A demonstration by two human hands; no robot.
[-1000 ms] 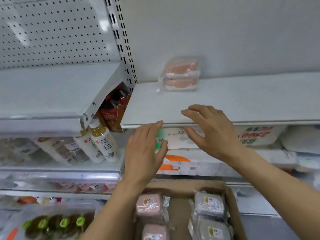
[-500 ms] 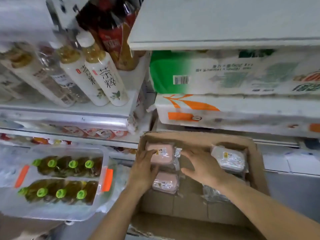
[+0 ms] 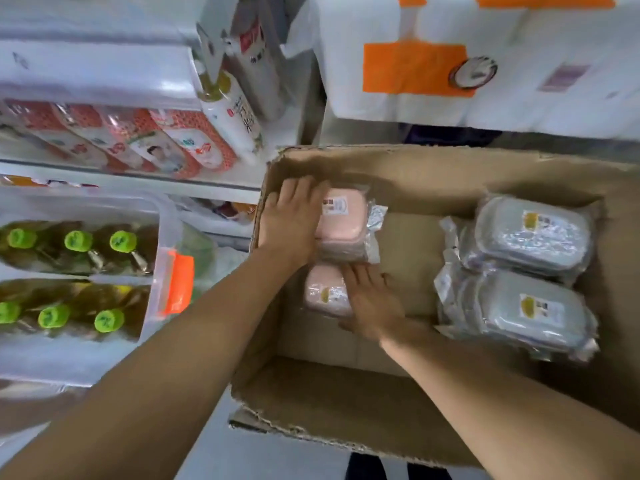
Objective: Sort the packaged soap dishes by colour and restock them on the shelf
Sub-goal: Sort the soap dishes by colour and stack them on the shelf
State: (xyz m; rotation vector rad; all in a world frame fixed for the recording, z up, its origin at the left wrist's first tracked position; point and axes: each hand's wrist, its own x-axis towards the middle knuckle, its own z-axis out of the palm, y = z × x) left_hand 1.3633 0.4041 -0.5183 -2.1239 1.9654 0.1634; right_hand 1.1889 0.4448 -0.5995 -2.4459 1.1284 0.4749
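Note:
An open cardboard box (image 3: 433,168) holds the packaged soap dishes. Two pink packs lie on its left side. My left hand (image 3: 294,220) grips the far pink soap dish (image 3: 346,220) from its left edge. My right hand (image 3: 374,299) holds the near pink soap dish (image 3: 323,292), fingers over its top and thumb at its near edge. Two stacks of grey soap dishes, a far stack (image 3: 533,233) and a near stack (image 3: 512,310), sit on the box's right side, untouched.
Left of the box are shelves with white drink bottles (image 3: 232,112), red-patterned packets (image 3: 166,143) and a plastic-wrapped pack of green-capped bottles (image 3: 76,271). White and orange tissue packs (image 3: 450,64) fill the shelf behind the box. Bare cardboard shows between the pink and grey packs.
My view has dropped from the upper shelf down into the box. Both hands went from the shelf edge down into the box and closed on the two pink packs.

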